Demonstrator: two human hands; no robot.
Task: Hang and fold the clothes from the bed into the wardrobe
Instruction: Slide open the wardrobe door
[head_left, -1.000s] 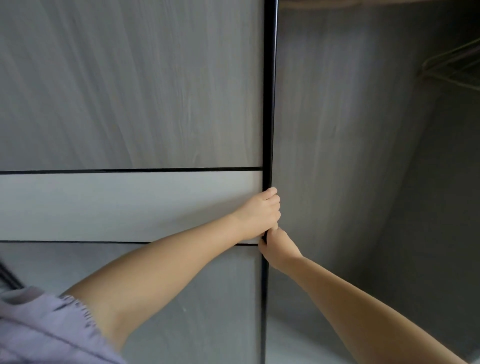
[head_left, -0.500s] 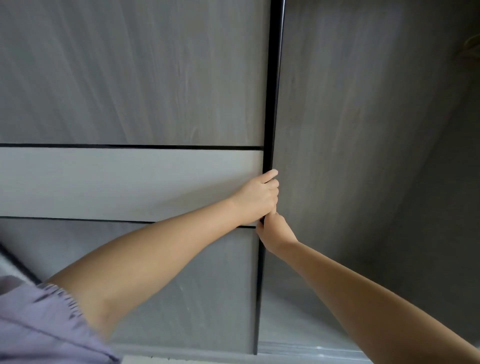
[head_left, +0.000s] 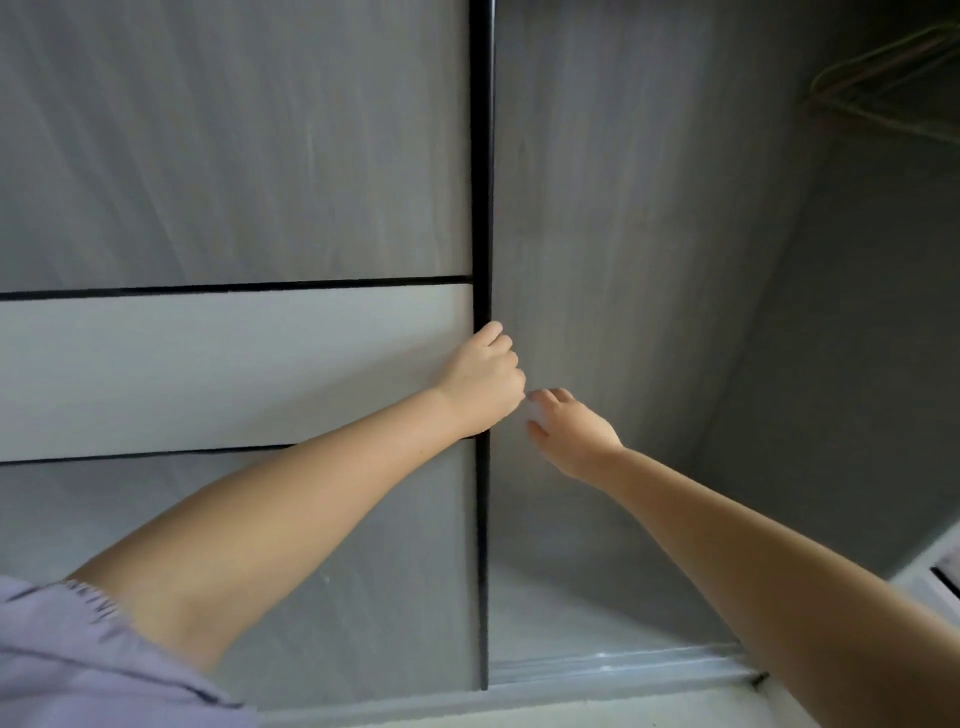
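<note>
A grey wood-grain sliding wardrobe door (head_left: 234, 156) with a pale middle band fills the left half of the view. My left hand (head_left: 483, 379) grips its black vertical edge (head_left: 481, 156), fingers curled round it. My right hand (head_left: 569, 431) hovers just right of that edge with loosely spread fingers, off the door, holding nothing. To the right the wardrobe interior (head_left: 649, 260) stands open, grey and bare. No clothes or bed are in view.
Thin wire hangers (head_left: 893, 78) hang at the top right inside the wardrobe. The metal floor track (head_left: 623, 667) runs along the bottom. A white frame edge (head_left: 935, 566) shows at the lower right. My lilac sleeve (head_left: 78, 660) fills the bottom left corner.
My right hand has let go of the door's black edge and moved right, its fingers opening. My left hand still holds the edge. The view has dropped, so the floor track shows.
</note>
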